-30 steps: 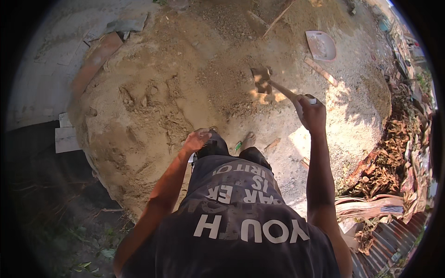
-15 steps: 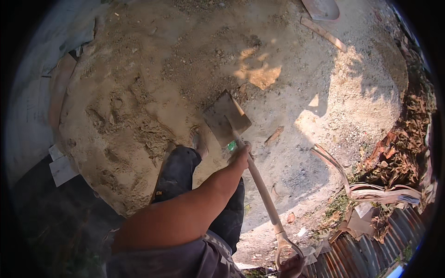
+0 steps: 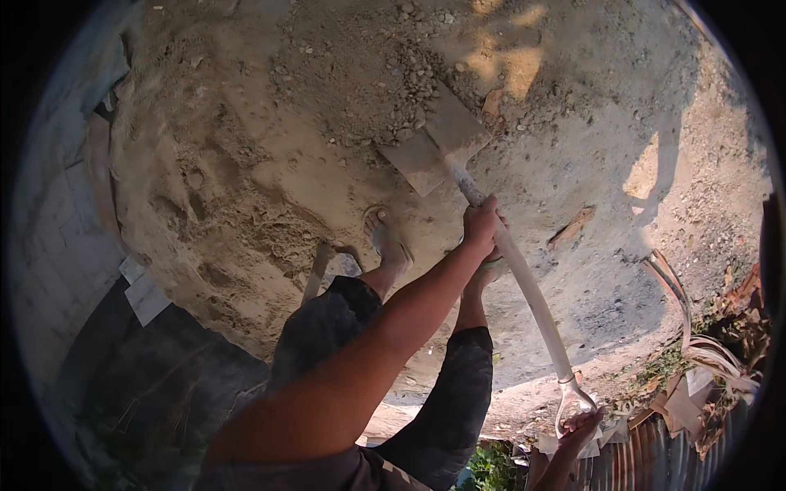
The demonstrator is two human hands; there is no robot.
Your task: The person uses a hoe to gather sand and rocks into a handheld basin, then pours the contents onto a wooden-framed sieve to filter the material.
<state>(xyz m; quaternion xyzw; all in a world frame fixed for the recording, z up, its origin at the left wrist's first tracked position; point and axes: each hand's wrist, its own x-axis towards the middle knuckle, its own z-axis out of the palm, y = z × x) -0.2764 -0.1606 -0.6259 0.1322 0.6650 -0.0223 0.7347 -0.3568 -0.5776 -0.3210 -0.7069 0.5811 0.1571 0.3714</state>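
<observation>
A square-bladed shovel slants across the view from upper middle to lower right. Its blade lies against the ground, with its front edge at a patch of gravel. Low on the pale shaft, close behind the blade, my left hand is wrapped round it. My right hand grips the loop handle at the shaft's other end. Both hands are closed. My bare feet stand on the dirt behind the blade, the left foot in plain sight and the other partly hidden by my left arm and the shaft.
Loose sandy soil is heaped to the left. A second tool stands or lies beside my left leg, partly hidden. A wood scrap lies right of the shaft. Corrugated metal, cardboard and dry leaves line the lower right; a pale wall borders the left.
The shovel blade has moved forward and right to the gravel, both hands travelling with it. My view has shifted, and more of my legs and feet shows.
</observation>
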